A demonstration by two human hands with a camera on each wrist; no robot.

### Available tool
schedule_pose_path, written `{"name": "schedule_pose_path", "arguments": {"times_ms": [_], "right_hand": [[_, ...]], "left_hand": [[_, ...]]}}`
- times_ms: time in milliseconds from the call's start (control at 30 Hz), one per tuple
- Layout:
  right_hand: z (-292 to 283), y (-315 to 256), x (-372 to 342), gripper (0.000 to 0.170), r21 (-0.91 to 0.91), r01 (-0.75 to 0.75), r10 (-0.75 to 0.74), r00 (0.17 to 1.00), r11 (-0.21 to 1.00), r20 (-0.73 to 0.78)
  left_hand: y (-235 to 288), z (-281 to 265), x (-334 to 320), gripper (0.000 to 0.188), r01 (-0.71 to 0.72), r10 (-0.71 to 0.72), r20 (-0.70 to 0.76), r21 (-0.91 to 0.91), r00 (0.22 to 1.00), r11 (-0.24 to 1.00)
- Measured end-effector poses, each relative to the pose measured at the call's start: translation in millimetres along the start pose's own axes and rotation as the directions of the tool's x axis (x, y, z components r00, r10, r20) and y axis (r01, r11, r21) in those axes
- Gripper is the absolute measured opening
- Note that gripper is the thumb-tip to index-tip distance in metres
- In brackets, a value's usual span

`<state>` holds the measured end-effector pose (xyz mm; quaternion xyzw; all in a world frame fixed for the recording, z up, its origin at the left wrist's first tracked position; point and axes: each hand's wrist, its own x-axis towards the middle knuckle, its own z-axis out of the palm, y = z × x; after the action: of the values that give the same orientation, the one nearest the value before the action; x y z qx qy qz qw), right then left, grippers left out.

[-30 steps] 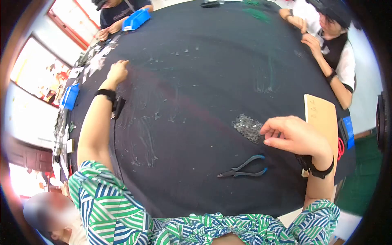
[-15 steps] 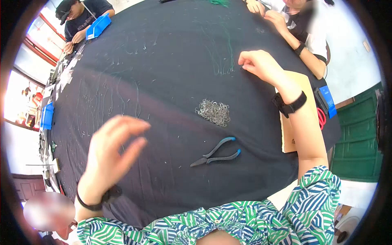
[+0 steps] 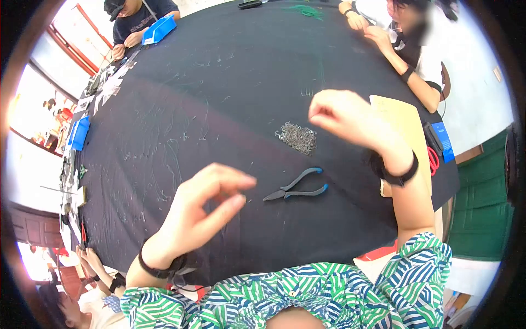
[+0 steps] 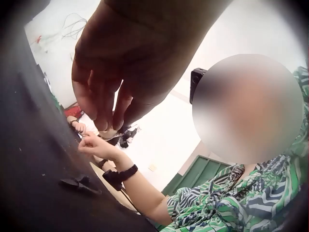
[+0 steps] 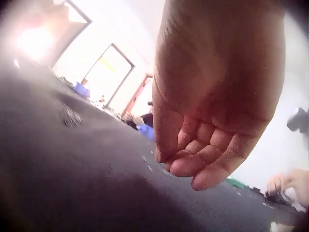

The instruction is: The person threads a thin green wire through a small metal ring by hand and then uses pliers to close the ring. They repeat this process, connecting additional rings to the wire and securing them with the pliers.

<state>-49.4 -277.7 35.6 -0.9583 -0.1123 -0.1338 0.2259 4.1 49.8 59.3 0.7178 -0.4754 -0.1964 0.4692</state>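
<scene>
1. We saw that the left hand (image 3: 204,207) had come right, toward the pliers (image 3: 284,190). Half a second before, it was farther from them.
2. We saw that the right hand (image 3: 350,118) had come back nearer, toward the pile of metal bits (image 3: 297,138). Before that, it was off to the far right of the pile.
3. We thought this put both hands closer to the work, maybe between one grab and the next. Neither hand touched the pliers.
4. The left hand's thumb and fingers were apart and a bit bent. We saw nothing in it.
5. The right hand's fingers were curled in. We could not tell if they pinched something thin.
6. The pliers lay on the dark cloth (image 3: 235,241), right of the left hand and on the near side of the pile. Their tip pointed left and a little near. Their handles spread to the right, so their long way ran from near left to far right.
7. The pile sat left of the right hand. It was longest from far left to near right.
</scene>
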Motion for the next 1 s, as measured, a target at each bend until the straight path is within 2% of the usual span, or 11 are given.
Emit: {"name": "schedule_pose_path", "arguments": {"times_ms": [67,133,267,300,400,467,633,733,833,900,1000], "right_hand": [[-8,-62,-5,0.007,0.238,0.148,-0.149,0.989,0.96,-0.013],[-19,-105,-15,0.01,0.391,0.183,-0.215,0.976,0.902,0.038],[-19,-129,-30,0.012,0.547,0.163,-0.187,0.982,0.821,-0.011],[-20,-127,-32,0.012,0.568,0.142,-0.162,0.987,0.811,-0.015],[-11,-116,-36,0.007,0.665,0.099,-0.065,0.995,0.741,-0.075],[-6,-107,-37,0.007,0.748,0.011,0.035,0.998,0.663,-0.046],[5,-103,-28,0.007,0.86,-0.116,0.157,0.987,0.496,0.043],[17,-103,-23,0.008,0.855,-0.168,0.164,0.982,0.491,0.099],[26,-109,-21,0.007,0.839,-0.229,0.195,0.969,0.494,0.15],[29,-110,-20,0.007,0.835,-0.217,0.188,0.972,0.506,0.139],[34,-106,-22,0.006,0.798,-0.179,0.196,0.978,0.575,0.078]], "left_hand": [[4,15,7,0.031,0.111,-0.138,-0.087,-0.263,0.987,0.958],[12,27,11,0.036,0.128,-0.15,-0.011,-0.456,0.989,0.881],[28,26,-3,0.036,0.375,-0.158,0.382,-0.599,0.91,0.708],[31,28,-9,0.035,0.335,-0.148,0.345,-0.584,0.927,0.739],[33,19,-36,0.036,0.311,-0.269,0.158,-0.403,0.95,0.86],[38,4,-54,0.029,0.388,-0.399,0.048,-0.364,0.916,0.847],[47,-33,-82,0.022,0.19,-0.249,0.196,0.279,0.948,0.941],[56,-31,-69,0.025,0.181,-0.225,0.035,0.48,0.974,0.858],[29,-9,-28,0.026,0.063,-0.045,-0.08,0.249,0.996,0.967],[6,14,-5,0.029,0.065,-0.067,-0.011,-0.16,0.998,0.985],[-23,45,20,0.028,0.175,-0.173,0.081,-0.742,0.982,0.647]]}}
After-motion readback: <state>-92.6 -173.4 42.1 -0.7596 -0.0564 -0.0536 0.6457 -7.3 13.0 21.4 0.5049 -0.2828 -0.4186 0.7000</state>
